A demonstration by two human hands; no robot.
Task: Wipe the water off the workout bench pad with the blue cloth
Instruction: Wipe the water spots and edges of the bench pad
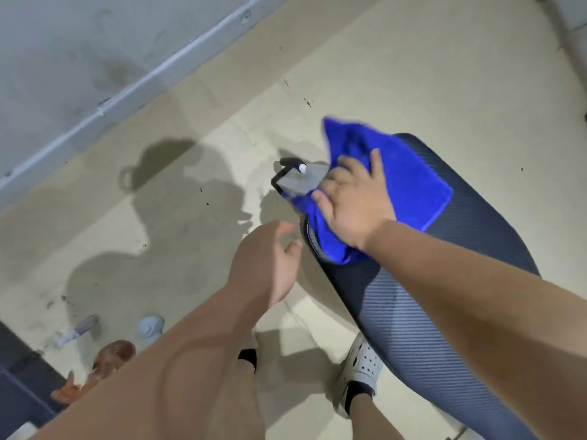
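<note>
The dark ribbed bench pad runs from the lower right up toward the centre. A bright blue cloth lies spread over the pad's far end and hangs over its left edge. My right hand presses flat on the cloth, fingers spread, with part of the cloth bunched beneath the palm. My left hand hovers beside the pad's left edge, fingers loosely curled and empty, not touching the pad. I cannot make out any water on the pad.
The bench's black frame end with a grey plate sticks out past the pad. On the beige floor at lower left lie a plastic bottle, a pale blue round object and a brown sandal. A grey wall runs along the upper left.
</note>
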